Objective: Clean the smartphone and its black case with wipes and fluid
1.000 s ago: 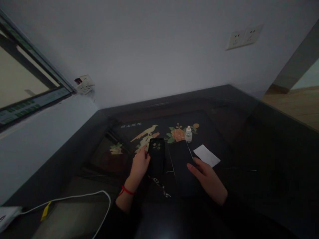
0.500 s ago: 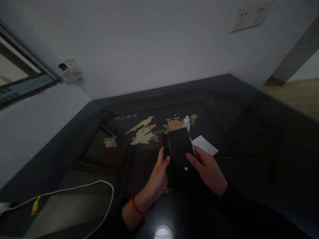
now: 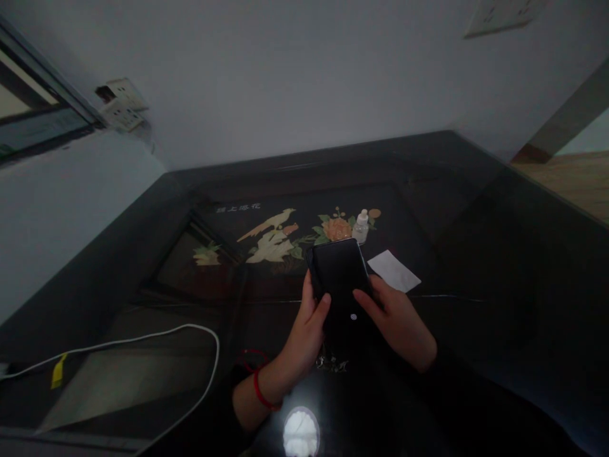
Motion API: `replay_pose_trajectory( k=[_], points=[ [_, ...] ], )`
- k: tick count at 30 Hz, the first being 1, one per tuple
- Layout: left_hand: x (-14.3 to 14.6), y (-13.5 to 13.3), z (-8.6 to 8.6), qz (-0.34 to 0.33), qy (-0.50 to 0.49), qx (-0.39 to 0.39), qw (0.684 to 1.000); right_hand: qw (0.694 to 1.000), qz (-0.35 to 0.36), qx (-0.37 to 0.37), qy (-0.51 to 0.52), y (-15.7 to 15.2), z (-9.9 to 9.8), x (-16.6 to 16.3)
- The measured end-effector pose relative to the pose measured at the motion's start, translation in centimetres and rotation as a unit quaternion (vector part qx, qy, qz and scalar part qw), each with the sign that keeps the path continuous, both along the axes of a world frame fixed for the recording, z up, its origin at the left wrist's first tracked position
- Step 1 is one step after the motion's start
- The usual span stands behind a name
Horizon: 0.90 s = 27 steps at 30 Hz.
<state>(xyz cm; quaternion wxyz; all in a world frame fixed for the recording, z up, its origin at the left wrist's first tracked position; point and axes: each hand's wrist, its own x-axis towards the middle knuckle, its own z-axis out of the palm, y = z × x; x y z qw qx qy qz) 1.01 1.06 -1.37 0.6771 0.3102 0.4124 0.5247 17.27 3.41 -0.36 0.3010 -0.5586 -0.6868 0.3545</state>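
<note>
A black smartphone [image 3: 341,270] lies between my two hands, its dark screen facing up and a small round fingerprint mark lit near the bottom. My left hand [image 3: 303,333] is closed around the left edge, thumb on the front. Along that edge shows a dark rim [image 3: 311,257], perhaps a phone case; the dimness hides where it ends. My right hand [image 3: 402,324] grips the right edge, its thumb over the screen. Below the phone hangs or lies a small metallic chain [image 3: 333,364]; I cannot tell which.
Beyond the phone stand a small clear dropper bottle [image 3: 361,227] and a white paper [image 3: 394,271] on the glossy dark table [image 3: 476,254]. A white cable [image 3: 143,337] with a yellow tag [image 3: 58,372] curves along the left. Wall sockets [image 3: 122,105] sit above.
The phone and the dark rim at its left now line up more closely, where a gap showed before. More of the metallic chain shows. The view has shifted slightly.
</note>
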Motion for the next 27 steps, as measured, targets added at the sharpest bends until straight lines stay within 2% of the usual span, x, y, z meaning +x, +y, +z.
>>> replay_pose_trajectory(
  k=[5,9,14,17,19,21,24,25,27],
  points=[
    [0.0,-0.3,-0.9,-0.019,0.055,0.053,0.997,0.996,0.008,0.019,-0.085,-0.4,0.1,-0.1],
    [0.2,-0.4,-0.9,-0.012,0.077,0.073,0.994,0.986,0.012,0.037,-0.162,-0.5,0.6,-0.1],
    [0.4,-0.2,-0.6,-0.002,0.079,0.074,0.994,0.925,0.000,0.069,-0.374,-0.8,1.8,-0.4],
    [0.5,-0.2,-0.6,0.001,0.074,0.061,0.995,0.915,0.002,0.064,-0.397,-0.8,2.0,-0.5],
    [0.5,-0.1,-0.4,0.005,0.064,0.046,0.997,0.923,0.005,0.058,-0.379,-0.7,1.9,-0.4],
    [0.4,0.0,0.0,0.013,0.048,0.030,0.998,0.945,0.008,0.042,-0.325,-0.6,1.7,-0.3],
    [-0.1,0.4,1.0,0.040,0.029,0.004,0.999,0.990,0.059,-0.039,-0.123,-0.4,1.6,0.1],
    [-0.3,0.6,1.3,0.053,0.023,-0.002,0.998,0.991,0.093,-0.088,-0.031,-0.3,1.6,0.2],
    [-0.7,1.0,1.9,0.074,0.017,-0.001,0.997,0.960,0.156,-0.191,0.131,-0.3,1.6,0.3]
  ],
)
